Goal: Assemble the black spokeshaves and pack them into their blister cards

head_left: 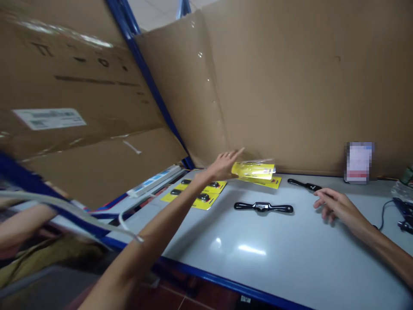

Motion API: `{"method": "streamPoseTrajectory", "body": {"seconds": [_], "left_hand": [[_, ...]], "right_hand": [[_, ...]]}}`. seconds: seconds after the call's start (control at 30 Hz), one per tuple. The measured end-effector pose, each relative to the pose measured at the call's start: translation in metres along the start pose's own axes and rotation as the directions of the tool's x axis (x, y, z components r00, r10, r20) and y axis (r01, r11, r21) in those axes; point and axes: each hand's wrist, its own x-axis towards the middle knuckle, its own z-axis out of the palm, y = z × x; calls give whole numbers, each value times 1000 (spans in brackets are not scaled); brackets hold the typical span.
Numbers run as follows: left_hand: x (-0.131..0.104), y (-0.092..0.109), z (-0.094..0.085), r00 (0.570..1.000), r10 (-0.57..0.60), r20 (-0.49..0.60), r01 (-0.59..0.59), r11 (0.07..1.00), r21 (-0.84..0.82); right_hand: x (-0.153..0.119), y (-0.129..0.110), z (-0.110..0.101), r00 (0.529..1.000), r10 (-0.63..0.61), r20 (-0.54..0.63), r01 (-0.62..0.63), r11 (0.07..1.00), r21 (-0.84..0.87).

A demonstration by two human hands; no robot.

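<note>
My left hand [224,166] reaches to the back of the table, its thumb side at the left end of a yellow blister pack [254,170] with clear plastic, which it appears to grip while one finger points outward. Beneath that pack lies another yellow card [269,182]. My right hand [337,206] hovers with loosely bent, parted fingers over a black spokeshave [303,185], covering its right end. A second black spokeshave [263,207] lies between my hands. Left of it, partly behind my left forearm, are yellow cards [206,202] with black spokeshaves on them.
Tall cardboard [290,86] walls the table's back, and a large carton [64,90] stands left. A power strip [158,178] runs along the left edge. A blurred-out upright screen [358,163] and a dark cabled object [405,215] are right. Another person's arm [26,224] shows at left.
</note>
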Motion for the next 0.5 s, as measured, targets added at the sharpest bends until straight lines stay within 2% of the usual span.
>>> {"method": "streamPoseTrajectory", "body": {"seconds": [0.07,0.13,0.2,0.23,0.3,0.4,0.43,0.5], "left_hand": [[-11,-22,-7,997,-71,-28,70,997,-14],[-41,-41,-11,993,-119,-4,118,993,-30],[-82,-56,-11,986,-153,70,156,987,-35],[-104,-63,-9,978,-177,111,181,983,-27],[-143,-74,-1,957,-234,170,237,971,1],[-176,-83,13,938,-282,201,284,959,21],[-181,-84,17,937,-289,197,291,957,20],[-182,-84,22,938,-297,178,299,954,15]], "right_hand": [[2,3,-3,1000,-21,-10,20,998,-51],[1,6,-2,993,-111,-40,103,980,-169],[-3,10,4,951,-306,-57,262,885,-384],[-6,12,11,907,-419,-34,349,796,-494],[-14,16,27,803,-586,108,515,590,-622],[-22,24,54,671,-641,372,699,382,-604],[-23,28,61,647,-633,426,727,342,-596],[-22,33,69,637,-616,464,734,301,-608]]}}
